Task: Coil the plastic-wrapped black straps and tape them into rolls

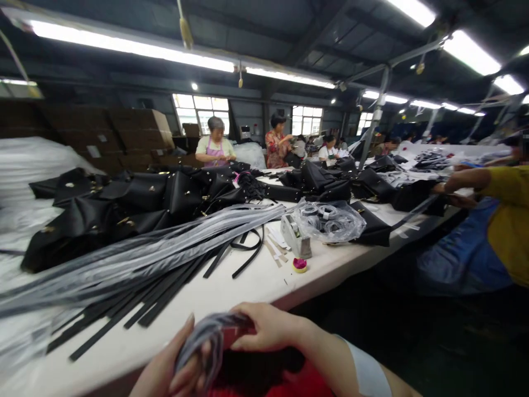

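Observation:
At the table's near edge, my left hand (182, 366) is closed around a looped black strap in clear plastic film (206, 328). My right hand (266, 326) grips the same strap from the right, its fingertips partly hidden. The strap bends in a curve between both hands. Beyond them, several long plastic-wrapped straps (165, 248) lie in a bundle across the white table (231, 300). Under that bundle, bare black straps (165, 292) stick out toward me.
Black bags (140, 193) are heaped at the back left. A tape dispenser (295, 237), a small yellow-rimmed dish (300, 266) and a plastic bag of coiled straps (328, 220) stand mid-table. At right, a co-worker in a yellow top (510, 220) handles a strap. Other people work across the table.

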### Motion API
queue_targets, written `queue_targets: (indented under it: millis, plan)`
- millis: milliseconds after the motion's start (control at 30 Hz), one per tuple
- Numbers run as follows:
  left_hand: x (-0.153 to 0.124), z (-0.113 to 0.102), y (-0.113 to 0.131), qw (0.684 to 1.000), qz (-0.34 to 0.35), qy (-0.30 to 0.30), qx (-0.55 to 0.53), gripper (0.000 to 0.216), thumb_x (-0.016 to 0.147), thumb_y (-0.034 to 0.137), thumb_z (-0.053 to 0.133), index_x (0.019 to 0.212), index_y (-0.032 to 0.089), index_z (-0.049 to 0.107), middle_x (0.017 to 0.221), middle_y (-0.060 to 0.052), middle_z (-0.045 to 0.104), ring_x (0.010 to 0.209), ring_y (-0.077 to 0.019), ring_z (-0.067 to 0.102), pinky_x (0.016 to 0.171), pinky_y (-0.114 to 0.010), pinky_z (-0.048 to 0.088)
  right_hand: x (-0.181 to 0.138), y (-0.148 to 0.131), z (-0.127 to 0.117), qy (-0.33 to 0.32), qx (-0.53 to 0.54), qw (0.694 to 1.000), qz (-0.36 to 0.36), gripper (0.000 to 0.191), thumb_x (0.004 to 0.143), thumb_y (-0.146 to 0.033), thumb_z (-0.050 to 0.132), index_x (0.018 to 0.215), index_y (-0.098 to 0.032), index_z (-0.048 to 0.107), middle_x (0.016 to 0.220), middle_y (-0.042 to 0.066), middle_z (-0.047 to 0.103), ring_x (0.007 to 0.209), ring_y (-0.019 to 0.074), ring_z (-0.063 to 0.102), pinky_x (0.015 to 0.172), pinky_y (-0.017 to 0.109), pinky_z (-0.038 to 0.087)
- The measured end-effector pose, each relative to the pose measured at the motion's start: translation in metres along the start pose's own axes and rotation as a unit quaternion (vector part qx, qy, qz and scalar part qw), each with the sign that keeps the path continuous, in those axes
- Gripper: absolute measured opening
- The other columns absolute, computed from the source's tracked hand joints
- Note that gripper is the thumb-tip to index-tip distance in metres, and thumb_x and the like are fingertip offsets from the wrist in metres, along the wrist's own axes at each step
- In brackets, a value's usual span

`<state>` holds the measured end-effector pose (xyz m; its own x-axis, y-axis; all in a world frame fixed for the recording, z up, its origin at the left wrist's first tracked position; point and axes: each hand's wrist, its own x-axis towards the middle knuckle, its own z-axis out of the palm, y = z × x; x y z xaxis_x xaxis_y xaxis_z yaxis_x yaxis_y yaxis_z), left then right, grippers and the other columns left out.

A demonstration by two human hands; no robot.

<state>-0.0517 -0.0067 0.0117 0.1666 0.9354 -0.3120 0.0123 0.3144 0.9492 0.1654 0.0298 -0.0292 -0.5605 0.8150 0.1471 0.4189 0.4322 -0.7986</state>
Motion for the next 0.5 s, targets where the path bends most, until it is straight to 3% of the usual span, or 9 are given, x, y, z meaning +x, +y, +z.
queue_targets:
  millis: [33,100,200,300,400,500]
  plan:
    - [0.0,0.001,0.009,0.993,-0.06,-0.027,-0.096,0.06,0.099,0.045,0.028,0.063,0.012,0.064,0.029,0.01,0.021,0.023,-0.0054,0.024,0.04,-0.023,0.046,0.0,0.003,0.011,0.009,0.017,1.0,0.011,0.036,0.076,-0.037,0.068,0.107,-0.019,0.062,0.097,0.004,0.067,0.087,0.0185,0.062,0.08,0.027,0.048]
    - [0.0,-0.002,0.03,0.956,-0.085,-0.054,-0.275,0.057,0.101,0.031,0.023,0.068,0.007,0.063,0.031,0.011,0.023,0.024,-0.0024,0.024,0.049,-0.02,0.05,-0.001,0.009,0.032,0.024,0.064,0.997,0.042,0.017,0.079,-0.03,0.062,0.09,-0.018,0.061,0.081,0.001,0.064,0.073,0.0149,0.059,0.071,0.026,0.048]
    - [0.003,-0.014,0.059,0.91,-0.002,-0.052,-0.411,0.055,0.102,0.03,0.022,0.081,0.0,0.062,0.04,0.007,0.037,0.031,-0.0033,0.037,0.054,-0.018,0.053,-0.006,0.015,0.053,-0.044,0.185,0.975,0.113,0.018,0.083,-0.035,0.059,0.088,-0.018,0.054,0.059,-0.005,0.054,0.048,0.0106,0.052,0.048,0.021,0.043]
    - [0.003,-0.027,0.072,0.887,0.082,-0.032,-0.454,0.054,0.101,0.033,0.022,0.093,-0.004,0.06,0.051,0.003,0.046,0.041,-0.0067,0.047,0.058,-0.021,0.055,-0.011,0.016,0.055,-0.024,0.212,0.962,0.168,0.03,0.081,-0.045,0.061,0.093,-0.02,0.049,0.053,-0.008,0.049,0.036,0.0098,0.046,0.034,0.018,0.034]
    - [0.007,-0.033,0.074,0.884,0.121,-0.016,-0.452,0.052,0.101,0.032,0.023,0.097,-0.004,0.06,0.054,0.003,0.046,0.046,-0.0077,0.049,0.065,-0.023,0.055,-0.014,0.009,0.05,0.043,0.19,0.973,0.124,0.031,0.088,-0.049,0.053,0.09,-0.019,0.052,0.053,-0.008,0.047,0.038,0.0075,0.044,0.036,0.016,0.032]
    - [0.018,-0.03,0.064,0.903,0.191,0.047,-0.383,0.047,0.1,0.033,0.026,0.096,0.003,0.062,0.056,0.003,0.049,0.051,-0.0093,0.051,0.078,-0.029,0.053,-0.02,-0.01,0.047,-0.07,0.257,0.959,0.096,0.038,0.094,-0.052,0.042,0.087,-0.017,0.055,0.046,-0.008,0.043,0.038,0.0058,0.037,0.039,0.016,0.03]
